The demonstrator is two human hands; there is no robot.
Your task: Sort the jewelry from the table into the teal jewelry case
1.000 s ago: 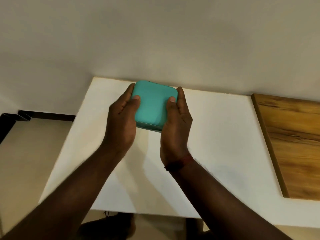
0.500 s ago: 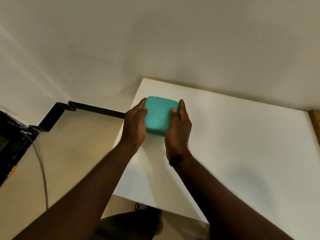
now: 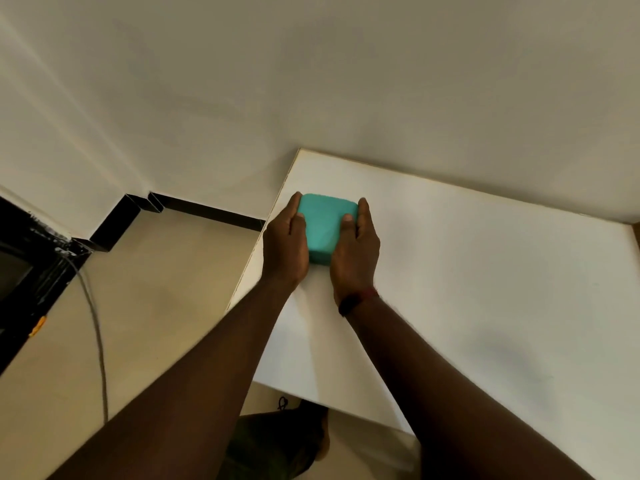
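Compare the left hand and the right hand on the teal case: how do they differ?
The right hand has a dark band with a red strand at its wrist; the left hand has a bare wrist. The left hand sits at the left edge of the table; the right hand lies further in over the white top. Shared: each holds one side of the closed teal jewelry case, thumb on its lid.

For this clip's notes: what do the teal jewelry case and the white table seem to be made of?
Teal jewelry case: likely faux leather or soft plastic, judging by the smooth matte skin, rounded padded-looking corners and lack of glare. It is closed, so the lining is hidden.
Table: probably painted or laminated board, with a flat matte white top and a thin, sharp edge. The core is not visible.
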